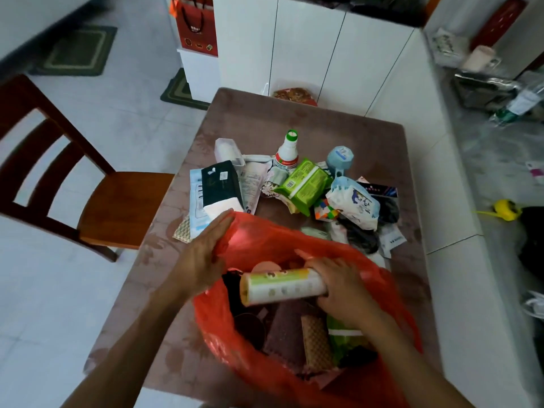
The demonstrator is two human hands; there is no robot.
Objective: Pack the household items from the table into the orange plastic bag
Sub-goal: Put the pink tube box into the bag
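The orange plastic bag (273,240) lies open on the near part of the table (368,136), with several packets inside. My left hand (203,254) grips the bag's far left rim and holds the mouth apart. My right hand (338,287) is closed around a white and green roll (279,285), which lies sideways over the bag's opening. Behind the bag sits a pile of household items: a black and white box (220,184), a green wipes pack (304,184), a white bottle with a green cap (287,151), a blue jar (340,159) and a white printed pouch (354,201).
A wooden chair (97,201) stands at the table's left. White cabinets (309,48) rise behind the table and a white counter (459,201) runs along its right edge, with a cluttered surface beyond. A red gift bag (195,25) stands at the back.
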